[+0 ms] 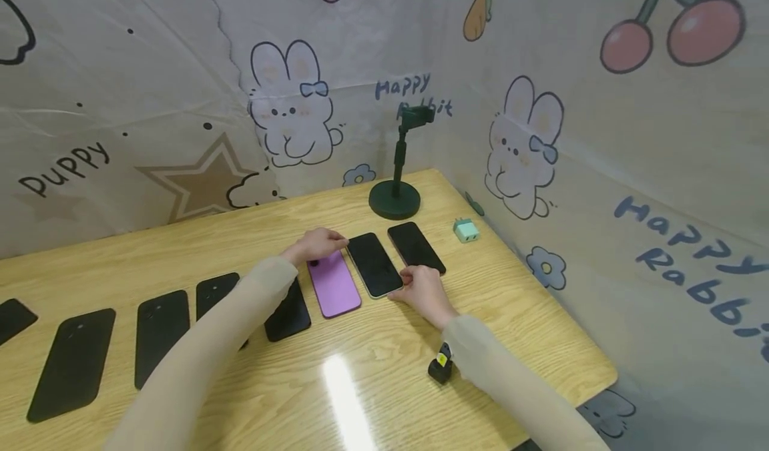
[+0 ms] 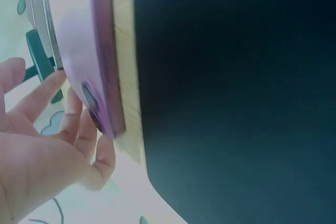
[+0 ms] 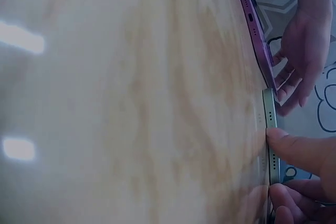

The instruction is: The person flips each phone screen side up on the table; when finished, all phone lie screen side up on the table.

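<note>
A smartphone with a dark screen and pale green edge (image 1: 375, 265) lies face up on the table between my hands. My right hand (image 1: 425, 294) holds its near right corner; the thumb (image 3: 289, 148) lies against the bottom edge, the other fingers bent at the side. My left hand (image 1: 321, 244) reaches the far left corner, its index fingertip at the phone's edge. The other left fingers (image 2: 71, 124) hang loosely curled by the camera end of a purple phone (image 1: 334, 284). That phone lies back up, just left of the pale green one. A narrower dark phone (image 1: 414, 245) lies right.
More dark phones, such as this one (image 1: 72, 364), lie in a row to the left. A dark green phone stand (image 1: 394, 199) stands at the back, and a mint charger plug (image 1: 466, 230) sits near the right edge. Printed cloth (image 1: 360, 57) hangs behind the table.
</note>
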`<act>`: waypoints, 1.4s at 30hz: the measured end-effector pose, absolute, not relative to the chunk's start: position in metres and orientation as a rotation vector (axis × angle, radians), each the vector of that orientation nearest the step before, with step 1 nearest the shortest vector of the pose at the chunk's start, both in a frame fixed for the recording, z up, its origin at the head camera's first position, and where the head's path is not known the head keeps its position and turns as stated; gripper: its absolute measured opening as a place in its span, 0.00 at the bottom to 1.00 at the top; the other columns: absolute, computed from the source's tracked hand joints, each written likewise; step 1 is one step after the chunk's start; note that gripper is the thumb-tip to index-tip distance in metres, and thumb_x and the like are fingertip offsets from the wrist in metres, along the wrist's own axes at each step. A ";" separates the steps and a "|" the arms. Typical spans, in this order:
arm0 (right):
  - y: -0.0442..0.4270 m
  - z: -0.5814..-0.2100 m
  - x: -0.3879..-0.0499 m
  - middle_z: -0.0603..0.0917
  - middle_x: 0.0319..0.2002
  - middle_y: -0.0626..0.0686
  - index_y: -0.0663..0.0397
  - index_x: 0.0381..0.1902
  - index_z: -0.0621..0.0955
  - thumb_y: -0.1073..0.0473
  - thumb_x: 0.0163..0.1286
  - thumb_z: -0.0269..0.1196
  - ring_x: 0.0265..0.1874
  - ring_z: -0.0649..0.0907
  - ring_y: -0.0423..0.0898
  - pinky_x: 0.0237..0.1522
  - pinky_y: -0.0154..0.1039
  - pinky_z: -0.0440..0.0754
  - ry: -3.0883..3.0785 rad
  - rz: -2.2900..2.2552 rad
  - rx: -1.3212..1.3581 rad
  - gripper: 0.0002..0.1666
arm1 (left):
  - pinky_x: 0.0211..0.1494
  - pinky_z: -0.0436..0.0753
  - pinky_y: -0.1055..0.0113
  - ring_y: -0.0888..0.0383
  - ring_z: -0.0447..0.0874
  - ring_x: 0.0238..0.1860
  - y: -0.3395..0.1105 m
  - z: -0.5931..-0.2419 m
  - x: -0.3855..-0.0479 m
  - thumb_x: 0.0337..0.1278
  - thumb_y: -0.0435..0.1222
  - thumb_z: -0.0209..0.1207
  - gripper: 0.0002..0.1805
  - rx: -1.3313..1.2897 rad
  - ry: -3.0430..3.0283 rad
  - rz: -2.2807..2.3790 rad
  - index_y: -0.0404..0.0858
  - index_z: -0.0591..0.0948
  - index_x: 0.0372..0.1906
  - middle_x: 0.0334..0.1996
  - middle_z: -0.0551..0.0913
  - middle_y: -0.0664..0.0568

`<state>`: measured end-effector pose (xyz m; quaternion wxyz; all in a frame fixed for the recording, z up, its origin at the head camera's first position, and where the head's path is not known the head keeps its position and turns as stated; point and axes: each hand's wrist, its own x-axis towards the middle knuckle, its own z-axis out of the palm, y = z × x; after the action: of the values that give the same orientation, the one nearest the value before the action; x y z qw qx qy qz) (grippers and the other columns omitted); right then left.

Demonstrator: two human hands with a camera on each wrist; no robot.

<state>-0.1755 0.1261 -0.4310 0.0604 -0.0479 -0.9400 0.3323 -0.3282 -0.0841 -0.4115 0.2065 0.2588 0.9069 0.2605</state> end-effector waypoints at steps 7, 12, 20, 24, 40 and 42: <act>0.126 -0.432 -0.177 0.87 0.39 0.58 0.67 0.46 0.84 0.58 0.48 0.77 0.37 0.86 0.48 0.44 0.44 0.84 -2.841 1.056 -0.177 0.28 | 0.65 0.62 0.40 0.39 0.70 0.61 -0.078 -0.411 -0.326 0.70 0.48 0.46 0.26 0.685 2.571 0.688 0.37 0.74 0.64 0.64 0.73 0.39; 0.129 -0.430 -0.178 0.87 0.38 0.58 0.67 0.45 0.84 0.58 0.48 0.77 0.38 0.86 0.48 0.44 0.44 0.84 -2.829 1.045 -0.184 0.27 | 0.60 0.69 0.46 0.44 0.76 0.54 -0.076 -0.411 -0.329 0.71 0.48 0.47 0.25 0.693 2.569 0.707 0.36 0.75 0.63 0.61 0.76 0.39; 0.124 -0.428 -0.173 0.86 0.34 0.56 0.67 0.45 0.83 0.56 0.47 0.78 0.34 0.84 0.46 0.43 0.43 0.83 -2.850 0.975 -0.154 0.29 | 0.56 0.73 0.51 0.48 0.76 0.48 -0.082 -0.409 -0.329 0.71 0.47 0.46 0.25 0.677 2.557 0.742 0.36 0.74 0.63 0.60 0.76 0.39; 0.112 -0.422 -0.163 0.84 0.36 0.55 0.65 0.46 0.83 0.52 0.47 0.78 0.34 0.83 0.47 0.39 0.42 0.83 -2.863 0.814 -0.052 0.31 | 0.61 0.71 0.49 0.44 0.74 0.54 -0.090 -0.411 -0.332 0.72 0.45 0.45 0.25 0.713 2.537 0.791 0.32 0.74 0.62 0.60 0.75 0.36; 0.050 -0.418 -0.159 0.84 0.38 0.50 0.51 0.53 0.81 0.37 0.43 0.76 0.33 0.82 0.44 0.30 0.39 0.78 -2.917 0.657 0.076 0.41 | 0.60 0.73 0.47 0.41 0.73 0.58 -0.140 -0.411 -0.334 0.63 0.48 0.58 0.28 0.763 2.481 1.000 0.34 0.76 0.60 0.57 0.76 0.35; 0.046 -0.420 -0.161 0.84 0.39 0.50 0.51 0.54 0.80 0.36 0.42 0.76 0.33 0.82 0.44 0.29 0.40 0.77 -2.924 0.654 0.030 0.43 | 0.61 0.73 0.47 0.41 0.73 0.59 -0.145 -0.413 -0.333 0.61 0.48 0.59 0.28 0.764 2.456 0.989 0.35 0.76 0.61 0.58 0.76 0.35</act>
<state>-0.1608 0.0459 -0.4196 0.0726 0.0098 -0.9733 0.2176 -0.3334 -0.1453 -0.4127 0.1918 0.2722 0.8746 0.3524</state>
